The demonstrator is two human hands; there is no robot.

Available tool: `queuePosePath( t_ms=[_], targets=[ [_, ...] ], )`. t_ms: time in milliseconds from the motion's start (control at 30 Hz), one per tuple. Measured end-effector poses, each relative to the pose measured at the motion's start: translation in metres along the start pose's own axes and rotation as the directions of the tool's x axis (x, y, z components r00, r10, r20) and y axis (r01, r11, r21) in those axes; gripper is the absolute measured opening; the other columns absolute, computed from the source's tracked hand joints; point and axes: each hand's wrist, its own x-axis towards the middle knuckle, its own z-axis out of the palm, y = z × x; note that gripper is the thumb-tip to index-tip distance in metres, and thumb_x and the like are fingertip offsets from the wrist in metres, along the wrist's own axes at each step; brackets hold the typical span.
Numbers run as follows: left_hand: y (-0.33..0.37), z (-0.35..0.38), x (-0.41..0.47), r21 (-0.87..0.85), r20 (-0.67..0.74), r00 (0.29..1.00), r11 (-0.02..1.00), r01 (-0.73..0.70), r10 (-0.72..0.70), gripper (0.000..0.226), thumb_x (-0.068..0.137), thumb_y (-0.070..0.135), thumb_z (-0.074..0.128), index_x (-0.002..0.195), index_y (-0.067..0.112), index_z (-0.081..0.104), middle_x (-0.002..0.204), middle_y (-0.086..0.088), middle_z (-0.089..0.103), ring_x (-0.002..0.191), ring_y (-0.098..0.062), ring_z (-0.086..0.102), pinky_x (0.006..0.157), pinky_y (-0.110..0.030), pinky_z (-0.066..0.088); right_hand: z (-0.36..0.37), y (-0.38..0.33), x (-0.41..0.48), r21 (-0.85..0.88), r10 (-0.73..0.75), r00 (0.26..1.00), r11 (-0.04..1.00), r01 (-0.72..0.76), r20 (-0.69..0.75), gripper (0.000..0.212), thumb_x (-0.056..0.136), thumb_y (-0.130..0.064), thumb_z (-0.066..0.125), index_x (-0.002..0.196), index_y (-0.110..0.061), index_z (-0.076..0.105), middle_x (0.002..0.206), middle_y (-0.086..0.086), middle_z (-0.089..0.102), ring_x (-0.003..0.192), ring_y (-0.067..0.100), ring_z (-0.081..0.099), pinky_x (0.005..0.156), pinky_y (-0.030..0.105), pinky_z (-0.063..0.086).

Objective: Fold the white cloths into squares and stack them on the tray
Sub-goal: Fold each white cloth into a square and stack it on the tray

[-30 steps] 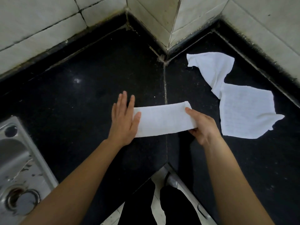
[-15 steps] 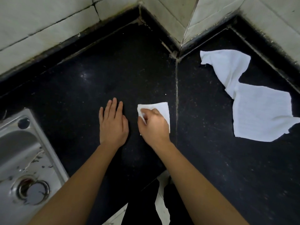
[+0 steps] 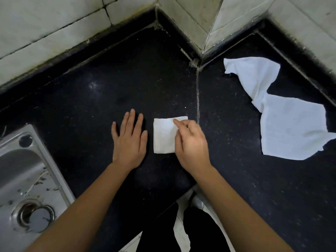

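A: Where is the cloth in hand?

B: Folded cloth (image 3: 164, 136) lies flat on the dark counter (image 3: 109, 84), a small near-square packet, just left of the seam in the stone.

A: Hands?

B: Right hand (image 3: 192, 142) sits over the packet's right edge, fingers curled, forefinger tip pressed on the top layer. Thumb hidden under the hand; I read it as gripping that edge. Left hand (image 3: 129, 140) lies palm down on the counter, fingers straight and slightly spread, just beside the packet, not touching it.

A: How far along?

B: Early, by my judgement. One cloth looks folded down to a square, or nearly so, and not yet stacked. Two more wait, well apart to the right: a crumpled cloth (image 3: 254, 77) near the wall corner and a flatter cloth (image 3: 291, 128) in front of it, their edges overlapping. Both unfolded.

A: The tray?

B: Not in view. Only a steel sink (image 3: 21, 170) at lower left.

A: So what is left?

B: Moving this square to the tray, then folding and stacking the other two.
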Motion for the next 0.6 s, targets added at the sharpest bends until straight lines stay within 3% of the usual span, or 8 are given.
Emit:
queuePosePath(
  t_ms=[67, 167, 333, 600],
  targets=[
    [0.002, -0.002, 0.002, -0.04, 0.025, 0.995, 0.995, -0.096, 0.097, 0.061, 0.104, 0.043, 0.019, 0.157, 0.014, 0.021, 0.167, -0.006, 0.007, 0.154, -0.02, 0.003, 0.122, -0.055, 0.007, 0.001, 0.003, -0.001, -0.127, -0.044, 0.999, 0.991, 0.045, 0.011, 0.042, 0.102, -0.017, 0.046, 0.142, -0.005, 0.053, 0.143, 0.014, 0.052, 0.131, 0.03, 0.049, 0.108, 0.045, 0.042],
    [0.016, -0.002, 0.008, -0.11, 0.099, 0.967, 0.969, -0.223, 0.234, 0.065, 0.104, 0.048, 0.017, 0.159, 0.014, 0.008, 0.167, -0.002, -0.006, 0.154, -0.015, -0.008, 0.123, -0.049, 0.001, 0.008, 0.012, 0.002, -0.236, -0.037, 0.974, 0.968, 0.092, 0.225, 0.054, 0.109, -0.032, 0.033, 0.156, -0.007, 0.026, 0.165, 0.012, 0.021, 0.154, 0.029, 0.014, 0.123, 0.048, 0.02],
    [0.022, 0.011, 0.012, 0.129, 0.235, 0.925, 0.933, -0.335, 0.299, 0.069, 0.104, 0.051, 0.006, 0.158, 0.009, 0.007, 0.168, -0.006, -0.003, 0.154, -0.018, -0.001, 0.119, -0.064, 0.009, 0.014, 0.041, 0.001, -0.387, -0.004, 0.924, 0.907, 0.164, 0.383, 0.067, 0.107, -0.05, 0.017, 0.16, -0.01, 0.009, 0.169, 0.008, 0.003, 0.155, 0.028, 0.0, 0.125, 0.049, 0.012],
    [0.024, 0.013, 0.014, 0.157, 0.258, 0.927, 0.935, -0.319, 0.273, 0.069, 0.103, 0.05, 0.007, 0.158, 0.008, 0.004, 0.167, -0.008, -0.006, 0.154, -0.021, -0.002, 0.12, -0.062, 0.008, 0.011, 0.042, 0.004, -0.419, 0.043, 0.897, 0.893, 0.162, 0.439, 0.076, 0.102, -0.058, 0.007, 0.16, -0.008, -0.001, 0.168, 0.011, -0.007, 0.155, 0.029, -0.006, 0.126, 0.048, 0.002]
  ],
)
